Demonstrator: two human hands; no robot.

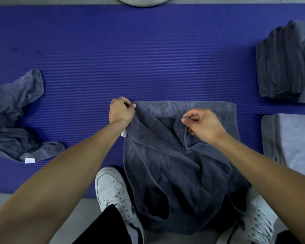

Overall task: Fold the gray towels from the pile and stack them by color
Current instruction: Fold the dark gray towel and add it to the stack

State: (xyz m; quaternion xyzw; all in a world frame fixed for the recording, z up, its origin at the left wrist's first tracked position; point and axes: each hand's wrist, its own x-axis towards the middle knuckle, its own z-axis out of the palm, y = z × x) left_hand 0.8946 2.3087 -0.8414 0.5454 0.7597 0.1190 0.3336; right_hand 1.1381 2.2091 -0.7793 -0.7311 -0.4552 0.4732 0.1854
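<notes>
Two hands on the dark gray towel [165, 155], draped from the purple mat [148, 59] toward our shoes: left hand [121, 111] pinches one corner, right hand [201, 126] pinches an edge. We'd pull both grips apart evenly, flattening before folding.

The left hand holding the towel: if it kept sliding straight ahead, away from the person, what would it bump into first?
Probably nothing soon. The left hand pinches a corner of the dark gray towel, and ahead lies only bare purple mat. Far off, a round gray object sits at the picture's top edge, though depth is unclear.
</notes>
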